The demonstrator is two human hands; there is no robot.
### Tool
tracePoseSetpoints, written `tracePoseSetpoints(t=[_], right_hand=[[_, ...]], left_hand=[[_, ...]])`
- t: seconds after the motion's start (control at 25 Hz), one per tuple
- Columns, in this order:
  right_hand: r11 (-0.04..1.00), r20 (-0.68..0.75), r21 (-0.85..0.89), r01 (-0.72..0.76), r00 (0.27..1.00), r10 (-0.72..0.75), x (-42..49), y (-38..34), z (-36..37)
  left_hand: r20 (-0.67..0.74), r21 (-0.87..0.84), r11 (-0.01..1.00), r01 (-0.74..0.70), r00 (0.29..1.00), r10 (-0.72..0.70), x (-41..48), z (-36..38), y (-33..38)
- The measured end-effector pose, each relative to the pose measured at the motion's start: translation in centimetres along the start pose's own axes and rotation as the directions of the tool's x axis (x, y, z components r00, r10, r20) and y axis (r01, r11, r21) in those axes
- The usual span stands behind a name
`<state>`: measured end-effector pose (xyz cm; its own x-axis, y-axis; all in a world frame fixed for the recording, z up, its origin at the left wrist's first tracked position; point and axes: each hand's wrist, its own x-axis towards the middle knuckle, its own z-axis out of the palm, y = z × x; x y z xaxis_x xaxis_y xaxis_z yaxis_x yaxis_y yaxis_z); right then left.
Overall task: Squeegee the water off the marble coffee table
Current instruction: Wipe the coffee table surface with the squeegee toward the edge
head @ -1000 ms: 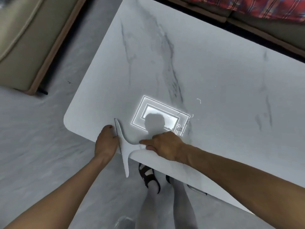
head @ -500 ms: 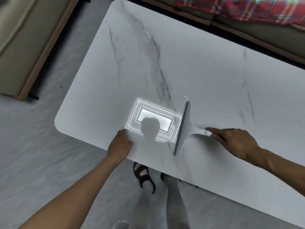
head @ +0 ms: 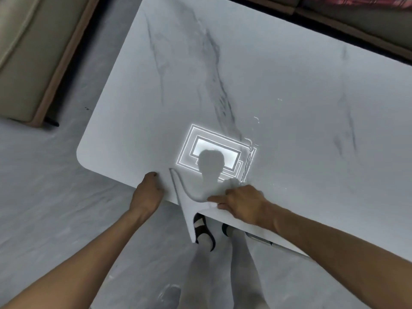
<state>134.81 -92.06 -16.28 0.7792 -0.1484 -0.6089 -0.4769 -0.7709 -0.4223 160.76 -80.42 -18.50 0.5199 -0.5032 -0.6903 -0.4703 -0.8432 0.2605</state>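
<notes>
Squeegee (head: pixel 183 198) lies between hands: right hand (head: pixel 242 202) grips its handle, left hand (head: pixel 147 191) grips table (head: pixel 289 85) edge.

Both forearms reach forward. The left hand (head: pixel 148 192) rests with fingers bent. The right hand (head: pixel 243 204) grips the squeegee (head: pixel 186 210) handle, forefinger extended.

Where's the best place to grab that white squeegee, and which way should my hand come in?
Take the squeegee by its narrow handle, coming in from the right, where the right hand holds it. The long blade lies crosswise at the left end, partly past the marble coffee table edge; the stem points right.
</notes>
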Motion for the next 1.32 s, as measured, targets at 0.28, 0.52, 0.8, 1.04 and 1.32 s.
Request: tracePoseSetpoints(t=[0.28, 0.52, 0.8, 1.04, 1.32], right_hand=[[0.950, -0.011, -0.042, -0.310, 0.951, 0.310, -12.2, 12.4, -3.0], [0.935, -0.112, -0.164, -0.314, 0.948, 0.299, -13.5, 17.3, -10.3], [0.854, -0.293, 0.224, -0.469, 0.804, 0.518, -2.6, 22.1, -20.9], [0.681, -0.407, 0.559, -0.473, 0.560, 0.722, 10.0, 25.3, -28.8], [0.755, -0.463, 0.475, -0.451, 0.602, 0.651, 19.7, 25.5, -33.0]], left_hand=[[0.104, -0.032, 0.997, -0.076, 0.991, 0.079, -0.5, 1.5, 5.8], [0.073, -0.091, 0.994, -0.059, 0.995, 0.066, 1.8, -1.6, 11.9], [-0.042, -0.099, 0.990, -0.100, 0.994, 0.096, 8.3, -5.4, 18.3], [-0.007, 0.270, 0.946, -0.178, 0.982, 0.187, 16.2, -7.1, 24.5], [0.151, 0.336, 0.927, -0.165, 0.981, 0.119, 19.5, -6.1, 26.3]])
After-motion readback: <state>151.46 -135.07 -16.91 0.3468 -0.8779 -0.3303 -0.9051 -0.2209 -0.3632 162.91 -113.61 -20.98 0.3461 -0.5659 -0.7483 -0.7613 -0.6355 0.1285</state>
